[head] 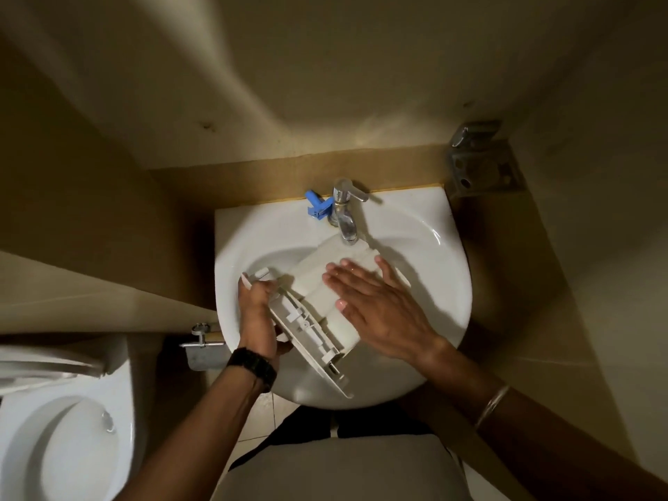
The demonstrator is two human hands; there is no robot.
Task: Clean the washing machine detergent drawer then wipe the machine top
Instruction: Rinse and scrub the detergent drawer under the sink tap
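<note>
White drawer under (seemingly touching) fingers

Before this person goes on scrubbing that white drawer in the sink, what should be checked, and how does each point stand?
1. Detergent drawer over the sink basin: ok.
2. Left hand gripping the drawer's front panel: ok.
3. Right hand flat on the drawer, fingers open: ok.
4. Drawer's far end beneath the tap spout: ok.
5. Water running: cannot tell.
6. Blue part clear of the hands: ok.
</note>
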